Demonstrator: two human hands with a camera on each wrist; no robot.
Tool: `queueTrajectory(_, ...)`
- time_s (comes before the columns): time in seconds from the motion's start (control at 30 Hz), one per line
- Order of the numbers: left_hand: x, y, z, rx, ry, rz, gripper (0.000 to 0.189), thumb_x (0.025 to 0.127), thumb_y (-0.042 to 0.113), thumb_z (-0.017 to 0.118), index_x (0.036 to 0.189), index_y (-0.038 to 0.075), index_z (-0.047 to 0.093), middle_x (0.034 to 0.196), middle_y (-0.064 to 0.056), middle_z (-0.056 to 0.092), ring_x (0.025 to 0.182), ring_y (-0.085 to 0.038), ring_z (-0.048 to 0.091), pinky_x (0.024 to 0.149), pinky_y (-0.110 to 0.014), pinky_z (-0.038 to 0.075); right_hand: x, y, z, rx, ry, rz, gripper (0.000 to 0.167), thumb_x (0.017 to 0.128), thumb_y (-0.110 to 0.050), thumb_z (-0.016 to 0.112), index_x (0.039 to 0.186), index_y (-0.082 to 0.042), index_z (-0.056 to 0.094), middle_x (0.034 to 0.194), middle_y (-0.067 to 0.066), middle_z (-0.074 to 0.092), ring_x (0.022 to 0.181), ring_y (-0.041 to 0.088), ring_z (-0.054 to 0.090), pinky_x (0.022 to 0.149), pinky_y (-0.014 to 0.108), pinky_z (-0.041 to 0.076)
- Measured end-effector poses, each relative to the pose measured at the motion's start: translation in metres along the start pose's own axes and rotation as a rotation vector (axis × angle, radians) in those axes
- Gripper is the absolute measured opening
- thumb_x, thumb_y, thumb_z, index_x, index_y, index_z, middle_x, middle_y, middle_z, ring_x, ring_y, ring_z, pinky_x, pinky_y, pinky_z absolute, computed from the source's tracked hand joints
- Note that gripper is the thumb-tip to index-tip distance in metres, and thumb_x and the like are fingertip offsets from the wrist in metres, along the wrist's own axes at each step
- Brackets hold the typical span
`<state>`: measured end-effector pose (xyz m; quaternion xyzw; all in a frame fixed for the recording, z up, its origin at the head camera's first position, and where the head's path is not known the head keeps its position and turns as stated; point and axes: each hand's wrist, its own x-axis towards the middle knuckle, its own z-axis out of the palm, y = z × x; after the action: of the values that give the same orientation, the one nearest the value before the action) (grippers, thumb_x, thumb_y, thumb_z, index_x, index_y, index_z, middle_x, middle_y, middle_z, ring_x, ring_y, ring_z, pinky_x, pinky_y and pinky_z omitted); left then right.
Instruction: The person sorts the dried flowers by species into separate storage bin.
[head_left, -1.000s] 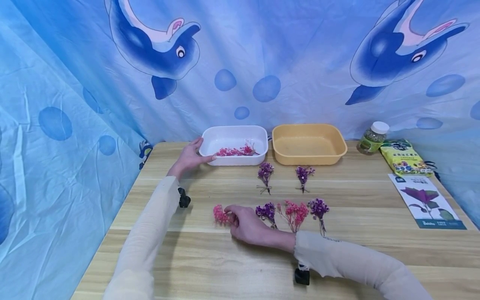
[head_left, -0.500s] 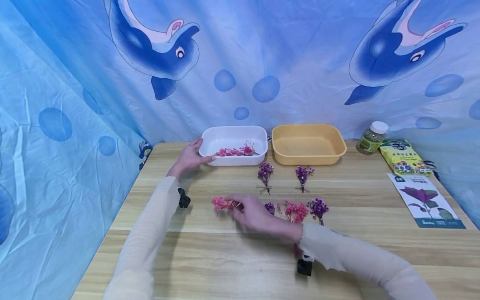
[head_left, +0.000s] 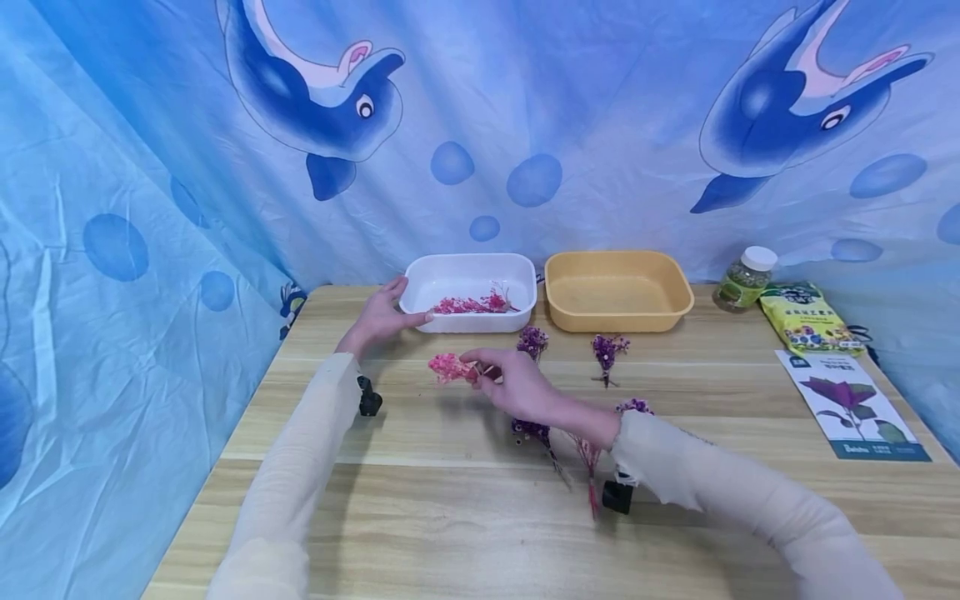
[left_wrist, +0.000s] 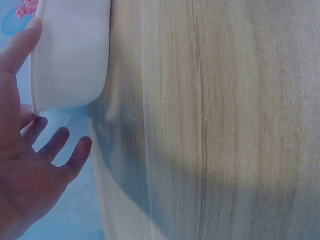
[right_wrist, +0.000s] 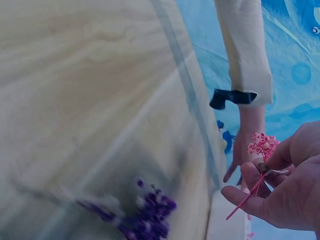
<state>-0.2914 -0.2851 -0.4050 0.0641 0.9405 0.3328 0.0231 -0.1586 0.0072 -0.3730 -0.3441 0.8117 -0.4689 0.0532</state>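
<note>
In the head view my right hand [head_left: 517, 385] pinches a small bunch of pink dried flowers [head_left: 450, 367] above the table. The right wrist view shows its tied stem between thumb and fingers, with the pink blossom [right_wrist: 263, 145] poking out. My left hand [head_left: 377, 319] holds the left end of a white plastic tub [head_left: 480, 323], thumb on the front rim and fingers round the corner. More pink flowers [head_left: 468, 305] lie inside that tub. Purple bunches [head_left: 606, 354] lie on the table, some partly covered by my right arm, beside another pink bunch [head_left: 589, 458].
To the right of the white tub is a yellow tub [head_left: 618, 322]. Further right stand a lidded jar [head_left: 745, 281], a yellow packet [head_left: 810, 321] and a flower-printed card [head_left: 855, 404]. A blue dolphin curtain [head_left: 480, 108] hangs behind the wooden table.
My right hand has lifted the pink bunch off the table and carried it away from me, toward the white tub. My left hand stays on the tub.
</note>
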Motion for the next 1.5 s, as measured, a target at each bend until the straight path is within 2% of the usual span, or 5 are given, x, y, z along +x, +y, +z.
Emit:
queueTrajectory(0.27, 0.0, 0.0, -0.001, -0.02, 0.002, -0.005, 0.11, 0.08, 0.046, 0.083, 0.157, 0.0, 0.018, 0.165, -0.016, 0.012, 0.15, -0.038, 0.011, 0.119, -0.053, 0.014, 0.014, 0.0, -0.021, -0.043, 0.014, 0.06, 0.044, 0.088, 0.006, 0.066, 0.131, -0.002, 0.064, 0.114, 0.014, 0.07, 0.086, 0.02, 0.067, 0.066, 0.023, 0.058)
queueTrajectory(0.57, -0.002, 0.002, 0.0, -0.027, 0.002, -0.006, 0.109, 0.081, 0.045, 0.082, 0.156, -0.002, 0.018, 0.165, -0.017, 0.013, 0.15, -0.038, 0.011, 0.12, -0.052, 0.015, 0.037, 0.005, -0.043, -0.057, 0.027, 0.074, 0.039, 0.09, 0.004, 0.066, 0.129, -0.001, 0.066, 0.104, 0.014, 0.071, 0.084, 0.023, 0.068, 0.065, 0.026, 0.058)
queueTrajectory(0.9, -0.002, 0.001, -0.001, -0.035, 0.002, -0.009, 0.108, 0.081, 0.042, 0.083, 0.156, -0.002, 0.018, 0.165, -0.016, 0.012, 0.15, -0.037, 0.01, 0.12, -0.052, 0.014, 0.068, 0.011, -0.068, -0.136, 0.052, 0.081, 0.036, 0.094, 0.003, 0.06, 0.13, 0.002, 0.064, 0.106, 0.017, 0.07, 0.089, 0.027, 0.07, 0.063, 0.029, 0.056)
queueTrajectory(1.3, -0.003, 0.001, 0.0, -0.052, 0.002, -0.025, 0.11, 0.08, 0.045, 0.083, 0.157, 0.0, 0.019, 0.166, -0.014, 0.012, 0.15, -0.035, 0.009, 0.12, -0.051, 0.014, 0.107, 0.029, -0.075, -0.173, 0.043, 0.144, 0.04, 0.094, 0.003, 0.056, 0.133, -0.003, 0.063, 0.109, 0.016, 0.071, 0.083, 0.026, 0.07, 0.058, 0.03, 0.057)
queueTrajectory(1.5, -0.002, 0.0, 0.002, -0.056, 0.012, -0.025, 0.11, 0.079, 0.046, 0.084, 0.157, 0.001, 0.021, 0.165, -0.014, 0.014, 0.15, -0.034, 0.011, 0.12, -0.05, 0.015, 0.125, 0.038, -0.073, -0.23, 0.002, 0.163, 0.04, 0.094, 0.003, 0.055, 0.133, -0.002, 0.063, 0.109, 0.013, 0.071, 0.081, 0.024, 0.066, 0.054, 0.026, 0.049)
